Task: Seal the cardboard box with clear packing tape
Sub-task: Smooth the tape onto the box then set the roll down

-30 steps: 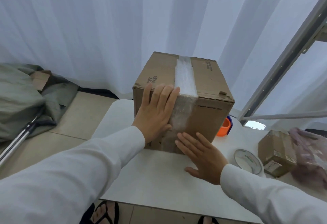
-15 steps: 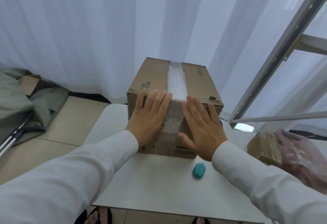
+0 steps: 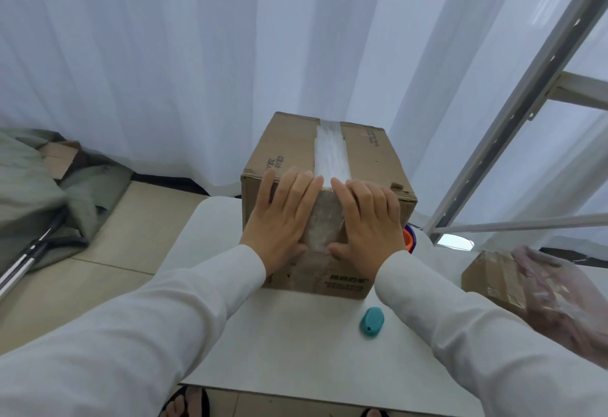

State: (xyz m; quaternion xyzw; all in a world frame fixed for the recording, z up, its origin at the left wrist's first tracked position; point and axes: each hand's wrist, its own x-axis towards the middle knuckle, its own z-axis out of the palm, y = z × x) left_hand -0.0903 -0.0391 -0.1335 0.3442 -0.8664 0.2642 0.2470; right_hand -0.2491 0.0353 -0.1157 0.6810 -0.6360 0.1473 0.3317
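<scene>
A brown cardboard box [image 3: 371, 156] stands on the white table [image 3: 296, 344]. A strip of clear packing tape [image 3: 330, 153] runs along its top seam and folds down over the near face. My left hand [image 3: 279, 219] lies flat on the near face just left of the tape, fingers together and reaching the top edge. My right hand [image 3: 370, 219] lies flat on the same face just right of the tape. Neither hand holds anything. An orange tape dispenser [image 3: 408, 240] peeks out behind the box at its right side.
A small teal object [image 3: 371, 321] lies on the table near the box's right corner. A smaller cardboard box [image 3: 490, 276] and a pinkish plastic bag [image 3: 566, 298] sit at the right. A metal frame [image 3: 513, 97] rises right; white curtains hang behind; grey fabric [image 3: 29, 186] lies left.
My right hand rose from the table beside the box's foot onto the near face and slid up beside the tape. The left hand stayed put. The view shifted, showing the teal object.
</scene>
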